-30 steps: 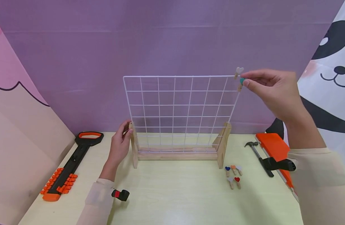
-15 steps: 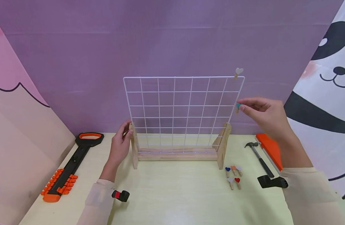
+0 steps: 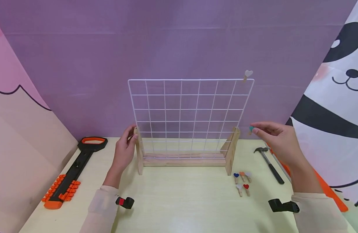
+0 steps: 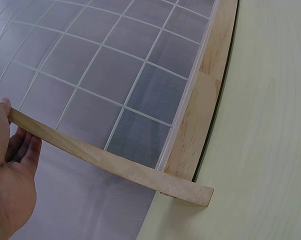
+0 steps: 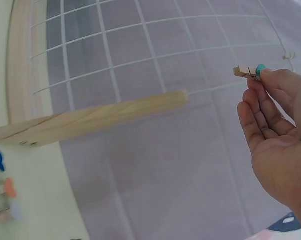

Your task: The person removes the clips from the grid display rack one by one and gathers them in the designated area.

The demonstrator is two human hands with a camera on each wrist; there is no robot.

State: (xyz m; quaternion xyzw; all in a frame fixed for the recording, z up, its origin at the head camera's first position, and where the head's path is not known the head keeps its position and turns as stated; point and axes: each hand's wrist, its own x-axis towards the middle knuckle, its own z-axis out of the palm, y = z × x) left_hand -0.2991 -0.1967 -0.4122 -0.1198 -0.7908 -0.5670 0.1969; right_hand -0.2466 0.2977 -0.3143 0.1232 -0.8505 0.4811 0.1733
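Observation:
A white wire grid stands upright in a wooden stand. My left hand holds the stand's left post, thumb on one side and fingers on the other. To the right of the grid, apart from it, my right hand pinches a small wooden clothespin with a teal end between thumb and index finger. A clothespin with a white heart is clipped to the grid's top edge near the right corner. Several heart clothespins, blue, orange, whitish and red, lie on the table in front of the right post.
Right of the stand lies a claw hammer, with an orange object behind it, partly covered by my forearm. A black and orange saw-like tool rests at the left. A purple cloth hangs behind the grid.
My right hand has moved down from beside the grid's top right corner, carrying the teal clothespin, and now sits lower and away from the wire. My left hand has stayed on the post.

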